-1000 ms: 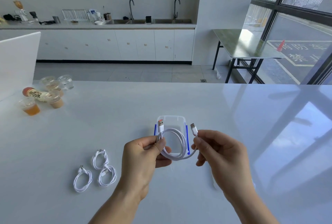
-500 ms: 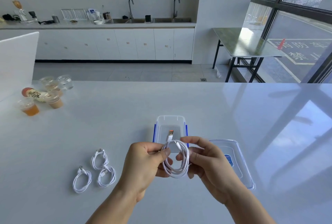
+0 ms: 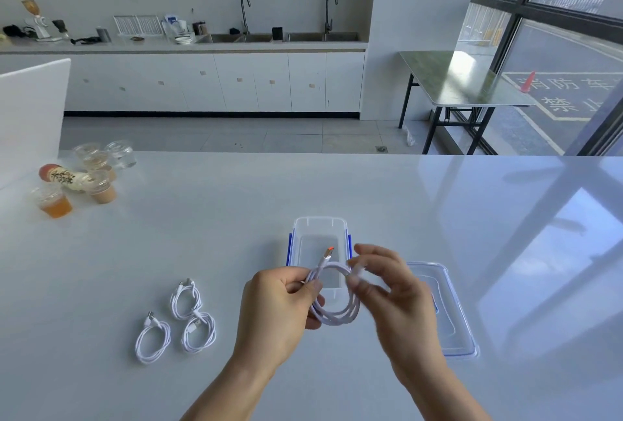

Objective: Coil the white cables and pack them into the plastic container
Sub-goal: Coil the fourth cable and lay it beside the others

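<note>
1. Grip: left hand point(image 3: 279, 306) pinches the coiled white cable point(image 3: 332, 299) at its 9 o'clock side, thumb over the bundled turns. Right hand point(image 3: 387, 285) has thumb + forefinger closed narrow on the strand at abt 2 o'clock of the loop; it's motion-blurred, other fingers spread loose.
2. Cable location: held in the air, just near side of the plastic container point(image 3: 319, 252), overlapping its near edge in view. Orange-tipped plug point(image 3: 327, 253) sticks up at 12 o'clock of the coil.
3. Container sits open, looks empty. Its lid point(image 3: 448, 312) lies flat at 3 o'clock of the hands.
4. Three more coiled cables point(image 3: 183, 319) lie on the table point(image 3: 202, 218) at 9 o'clock of the hands, not packed yet.
5. Step, as I read it: finishing the coil, prob. tucking the loose end round the turns.
6. Next move needs: left pinch kept tight so turns don't spring open, end secured, then coil lowered flat into the container toward 12 o'clock.
</note>
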A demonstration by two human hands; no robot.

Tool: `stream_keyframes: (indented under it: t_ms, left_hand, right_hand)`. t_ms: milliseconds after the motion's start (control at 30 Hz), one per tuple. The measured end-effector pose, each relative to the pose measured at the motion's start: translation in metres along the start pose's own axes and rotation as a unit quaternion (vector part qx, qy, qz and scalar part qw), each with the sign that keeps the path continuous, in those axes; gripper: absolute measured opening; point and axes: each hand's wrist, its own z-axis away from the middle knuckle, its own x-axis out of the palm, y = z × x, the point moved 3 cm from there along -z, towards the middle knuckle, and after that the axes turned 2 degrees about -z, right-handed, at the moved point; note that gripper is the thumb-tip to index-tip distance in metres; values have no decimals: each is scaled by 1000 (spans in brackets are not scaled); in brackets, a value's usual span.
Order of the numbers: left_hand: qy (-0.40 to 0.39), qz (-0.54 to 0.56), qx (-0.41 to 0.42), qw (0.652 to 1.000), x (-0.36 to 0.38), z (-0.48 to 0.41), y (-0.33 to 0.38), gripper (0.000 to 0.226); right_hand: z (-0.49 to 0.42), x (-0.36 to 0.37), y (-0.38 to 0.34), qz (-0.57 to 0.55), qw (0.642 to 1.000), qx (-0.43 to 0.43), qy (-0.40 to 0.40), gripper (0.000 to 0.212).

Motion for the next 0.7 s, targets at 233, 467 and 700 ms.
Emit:
stream_keyframes:
  t_ms: [233, 467, 700]
  left_hand:
    - [27, 71, 22, 997, 3, 9, 0, 24]
    - [-22, 52, 54, 997, 4, 12, -5, 26]
    - [-41, 41, 41, 997, 5, 7, -6, 24]
  right_hand:
    - [-7, -8, 3, -226, 960, 144, 84, 8]
    - [-18, -13, 14, -163, 955, 246, 9, 19]
    - [-16, -10, 12, -94, 949, 272, -131, 18]
